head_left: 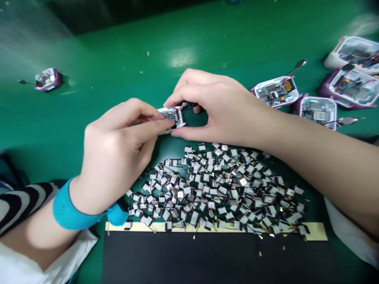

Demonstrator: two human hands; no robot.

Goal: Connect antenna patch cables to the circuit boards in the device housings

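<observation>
Light glares off my green worktop [118, 51] at twelve o'clock and hazily near ten, while the top edge falls dark. My hands [111, 144] [220, 104] look evenly lit but slightly soft, and everything toward the edges stretches and blurs.

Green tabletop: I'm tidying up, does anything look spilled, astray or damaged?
The pile of small parts spreads over the yellow strip, with a few gold bits on the black mat. One purple-cased device sits alone at far left, away from the group at right, perhaps deliberately. I see no damage, but detail is blurred.
</observation>
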